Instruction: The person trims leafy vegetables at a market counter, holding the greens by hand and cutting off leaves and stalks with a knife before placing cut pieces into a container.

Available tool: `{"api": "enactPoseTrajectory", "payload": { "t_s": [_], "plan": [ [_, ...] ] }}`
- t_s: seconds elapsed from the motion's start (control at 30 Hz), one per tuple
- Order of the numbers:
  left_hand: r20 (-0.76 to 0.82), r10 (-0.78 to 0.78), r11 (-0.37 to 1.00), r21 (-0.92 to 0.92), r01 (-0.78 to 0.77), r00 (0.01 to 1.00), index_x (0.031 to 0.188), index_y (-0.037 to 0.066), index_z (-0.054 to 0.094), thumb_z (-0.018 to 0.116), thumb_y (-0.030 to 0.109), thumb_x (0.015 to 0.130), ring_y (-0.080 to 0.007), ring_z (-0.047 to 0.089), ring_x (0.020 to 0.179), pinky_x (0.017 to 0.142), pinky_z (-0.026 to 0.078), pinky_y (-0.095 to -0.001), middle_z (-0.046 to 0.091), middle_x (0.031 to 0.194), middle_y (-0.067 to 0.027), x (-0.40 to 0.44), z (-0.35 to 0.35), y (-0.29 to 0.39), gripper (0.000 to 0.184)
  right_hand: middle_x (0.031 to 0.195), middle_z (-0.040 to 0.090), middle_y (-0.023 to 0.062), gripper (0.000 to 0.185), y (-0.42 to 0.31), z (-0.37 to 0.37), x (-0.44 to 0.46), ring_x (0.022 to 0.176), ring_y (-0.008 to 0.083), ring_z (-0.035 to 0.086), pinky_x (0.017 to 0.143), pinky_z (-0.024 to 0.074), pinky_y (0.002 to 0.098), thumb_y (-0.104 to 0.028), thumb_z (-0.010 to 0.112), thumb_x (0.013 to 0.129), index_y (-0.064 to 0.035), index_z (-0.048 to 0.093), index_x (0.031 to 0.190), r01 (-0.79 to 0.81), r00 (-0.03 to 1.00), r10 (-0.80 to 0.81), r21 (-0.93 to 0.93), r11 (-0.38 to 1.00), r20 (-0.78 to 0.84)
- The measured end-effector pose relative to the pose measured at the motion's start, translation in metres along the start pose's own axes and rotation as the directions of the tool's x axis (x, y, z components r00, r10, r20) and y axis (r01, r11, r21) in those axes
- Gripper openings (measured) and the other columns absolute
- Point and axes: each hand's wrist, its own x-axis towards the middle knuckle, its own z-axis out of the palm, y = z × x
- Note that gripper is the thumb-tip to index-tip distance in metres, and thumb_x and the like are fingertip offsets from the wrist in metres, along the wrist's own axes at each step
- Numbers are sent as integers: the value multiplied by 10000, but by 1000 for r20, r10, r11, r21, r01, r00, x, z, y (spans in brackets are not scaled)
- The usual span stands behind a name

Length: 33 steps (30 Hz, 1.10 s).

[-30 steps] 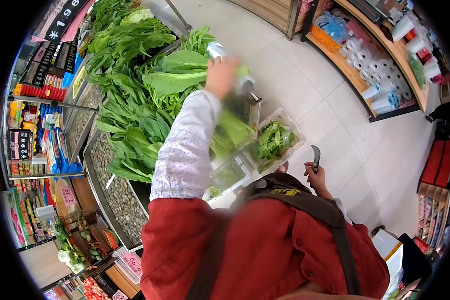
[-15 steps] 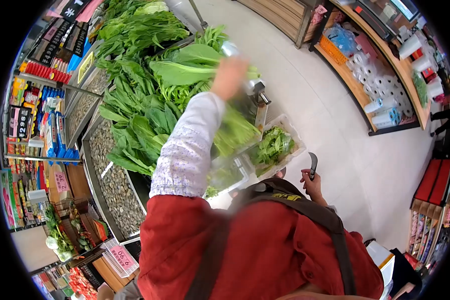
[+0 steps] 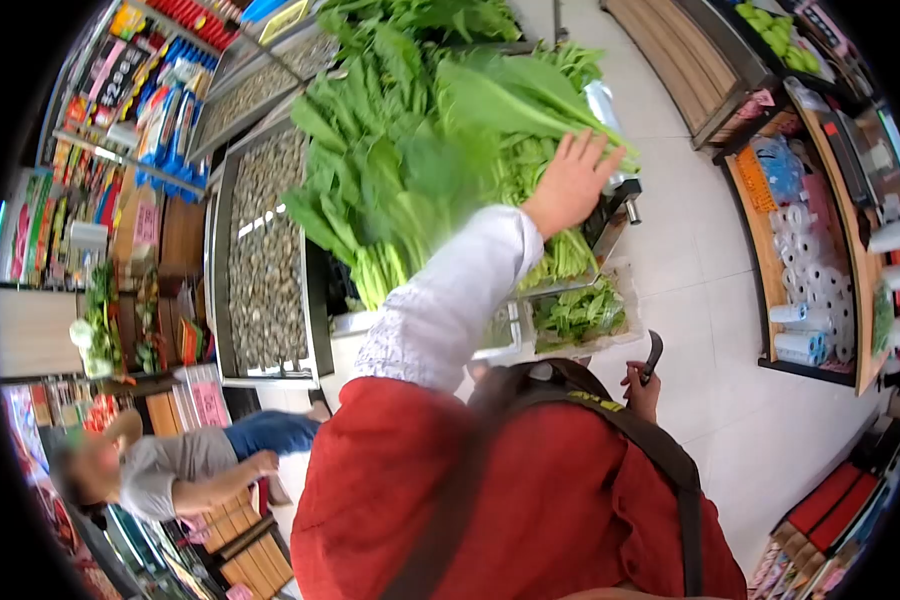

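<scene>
- Near the top center of the frame, we see a large leafy bunch (image 3: 515, 95) lying on a heap of greens (image 3: 355, 130).
- Our left hand (image 3: 573, 182), in a white sleeve, is flat with fingers spread over the bunch's stem end; we cannot tell if it presses down.
- Right of center, our right hand (image 3: 642, 392) grasps a curved knife (image 3: 654, 352), its blade upright.
- Between them, below the heap, loose leaves (image 3: 580, 310) fill a crate (image 3: 627, 335) on the floor.
- Left of center, a metal tray (image 3: 317, 345) holds pebbles (image 3: 270, 240).
- At lower left, we see another person (image 3: 192, 460) in a gray shirt.
</scene>
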Motion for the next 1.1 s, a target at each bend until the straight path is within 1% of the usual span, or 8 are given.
{"api": "enactPoseTrajectory", "payload": {
  "t_s": [0.1,0.17,0.23,0.37,0.5,0.63,0.73,1.1],
  "plan": [
    [178,-69,928,-350,129,982,1233,67,543,607,75,753,-306,520,1094,941,419,-426,547,1161,-154,-56,-58,36,484,607,590,46,204,-18,16,15,441,81,483,415,377,231,-195,606,901,-21,642,1000,85,993,-81,-41,996,91],
    [97,-19,955,-294,47,995,1014,69,651,654,98,742,-265,582,876,774,480,-389,604,928,-90,-120,-51,34,274,607,573,26,184,-35,30,21,450,66,473,409,362,221,-195,614,913,-20,642,965,150,978,-136,-79,986,158],
    [-4,-234,926,-305,221,972,872,71,686,671,138,773,-271,603,751,687,498,-385,625,792,-78,-170,-92,35,120,610,568,14,192,-59,49,20,485,58,487,433,379,221,-195,621,916,-6,643,941,207,955,-177,-108,972,237],
    [86,-817,518,-325,791,570,876,13,670,665,146,825,-285,638,736,664,509,-365,663,830,-130,-263,-113,33,143,621,562,-7,158,-94,101,18,511,43,476,465,376,210,-169,622,899,-13,643,907,418,840,-356,-69,906,409],
    [218,-945,35,-676,736,245,980,-5,657,661,113,860,-127,634,716,663,492,-257,690,834,-81,-316,-114,28,168,788,623,14,202,-148,178,-4,720,67,559,652,465,232,-161,654,882,12,630,984,576,718,-460,-75,814,523],
    [258,-917,91,-610,788,306,1068,-21,626,637,91,887,-91,608,748,669,486,-220,661,898,-42,-330,-104,28,213,856,643,71,408,-162,243,-11,766,119,598,699,494,272,-245,750,797,13,595,1072,543,749,-450,-61,838,486],
    [278,-911,68,-625,778,303,1101,-3,632,641,105,865,-130,626,807,721,496,-255,678,943,-77,-329,-91,27,259,844,624,127,604,-163,268,-12,690,248,584,655,476,359,-345,795,700,8,530,1113,697,715,-617,-268,665,328],
    [382,-854,154,-462,873,353,1149,-23,607,632,130,865,-108,618,702,645,496,-247,655,824,-56,-305,-81,31,324,883,641,102,523,-141,280,5,745,145,606,676,499,284,-242,769,745,58,529,1100,624,768,-576,-125,771,279]
  ]
}}
